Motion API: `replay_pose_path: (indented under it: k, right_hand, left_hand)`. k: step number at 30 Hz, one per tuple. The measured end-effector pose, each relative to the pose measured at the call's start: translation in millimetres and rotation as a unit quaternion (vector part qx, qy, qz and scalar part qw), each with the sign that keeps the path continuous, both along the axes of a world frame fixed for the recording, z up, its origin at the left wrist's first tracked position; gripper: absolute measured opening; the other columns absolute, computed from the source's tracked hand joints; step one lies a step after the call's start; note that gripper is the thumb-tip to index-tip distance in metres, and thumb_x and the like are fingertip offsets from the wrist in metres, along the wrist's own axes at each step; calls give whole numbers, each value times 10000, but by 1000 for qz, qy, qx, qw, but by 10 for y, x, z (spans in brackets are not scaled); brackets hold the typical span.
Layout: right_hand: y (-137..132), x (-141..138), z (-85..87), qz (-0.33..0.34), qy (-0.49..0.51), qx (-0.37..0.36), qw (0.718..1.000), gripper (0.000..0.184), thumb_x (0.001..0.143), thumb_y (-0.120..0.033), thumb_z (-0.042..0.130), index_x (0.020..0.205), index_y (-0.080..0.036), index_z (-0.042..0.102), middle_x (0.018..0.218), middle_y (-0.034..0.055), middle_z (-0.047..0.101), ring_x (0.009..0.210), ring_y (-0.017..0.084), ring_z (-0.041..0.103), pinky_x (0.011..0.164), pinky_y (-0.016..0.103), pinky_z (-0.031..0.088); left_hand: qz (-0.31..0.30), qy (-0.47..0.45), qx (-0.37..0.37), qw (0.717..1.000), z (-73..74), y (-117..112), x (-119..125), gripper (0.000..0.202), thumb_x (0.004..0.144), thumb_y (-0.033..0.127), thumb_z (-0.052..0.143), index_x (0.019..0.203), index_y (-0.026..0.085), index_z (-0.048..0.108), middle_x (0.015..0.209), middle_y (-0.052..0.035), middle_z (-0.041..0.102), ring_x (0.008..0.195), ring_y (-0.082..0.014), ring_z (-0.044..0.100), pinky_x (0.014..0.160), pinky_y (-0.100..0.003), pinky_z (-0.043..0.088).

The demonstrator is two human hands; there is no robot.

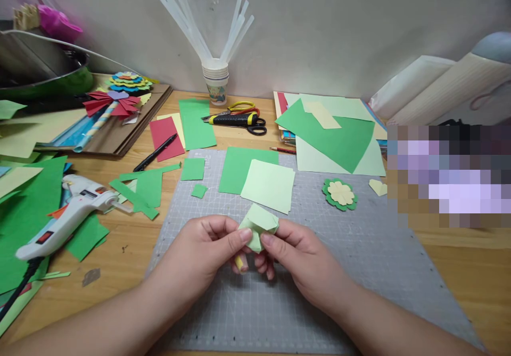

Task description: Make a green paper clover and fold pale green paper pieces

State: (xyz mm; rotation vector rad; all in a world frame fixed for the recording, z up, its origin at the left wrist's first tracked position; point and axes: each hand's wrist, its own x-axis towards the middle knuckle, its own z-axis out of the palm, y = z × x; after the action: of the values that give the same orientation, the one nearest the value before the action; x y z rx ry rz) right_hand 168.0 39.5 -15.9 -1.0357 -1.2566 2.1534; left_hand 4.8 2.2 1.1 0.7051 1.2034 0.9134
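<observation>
A piece of pale green paper (257, 220), creased and partly folded, is held up over the grey cutting mat (359, 271). My left hand (217, 244) pinches its left side between thumb and fingers. On the right side, my right hand (291, 247) grips it the same way, thumb on top. A small yellow patch shows at my left fingers; I cannot make out what it is. Just beyond the hands lie pale green squares (269, 188), overlapping a darker green sheet (231, 170). Two smaller green squares (193, 169) rest to their left.
A white glue gun (75, 212) and green scraps (147, 188) are at left. Scissors (257, 127), a box cutter (233, 118) and paper cups with glue sticks (216, 82) stand behind. A layered paper flower (340, 193) lies at right, near stacked paper (331, 132).
</observation>
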Motion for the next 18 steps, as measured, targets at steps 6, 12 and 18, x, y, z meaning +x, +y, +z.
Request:
replay_pose_path:
  k: [6, 12, 18]
  right_hand:
    - [5, 15, -5, 9, -2, 3, 1000, 379, 768, -528, 633, 832, -155, 618, 658, 5, 577, 576, 99, 511, 536, 233, 404]
    - [-3, 17, -22, 16, 8, 11, 1000, 360, 789, -516, 618, 830, -159, 619, 665, 5, 577, 595, 101, 524, 535, 225, 404]
    - [-13, 10, 3, 10, 3, 1, 1000, 386, 773, -537, 625, 809, -153, 604, 652, 3, 576, 576, 96, 514, 532, 228, 404]
  left_hand:
    - [8, 3, -3, 1000, 11, -9, -1, 288, 741, 371, 703, 587, 156, 588, 510, 12, 619, 508, -108, 553, 545, -223, 430]
    - [7, 1, -5, 1000, 29, -7, -4, 298, 725, 376, 711, 570, 164, 570, 491, 20, 618, 494, -110, 558, 535, -222, 425]
    - [2, -1, 1, 1000, 2, -8, -12, 280, 759, 368, 688, 594, 159, 603, 529, 15, 644, 507, -100, 560, 543, -213, 423]
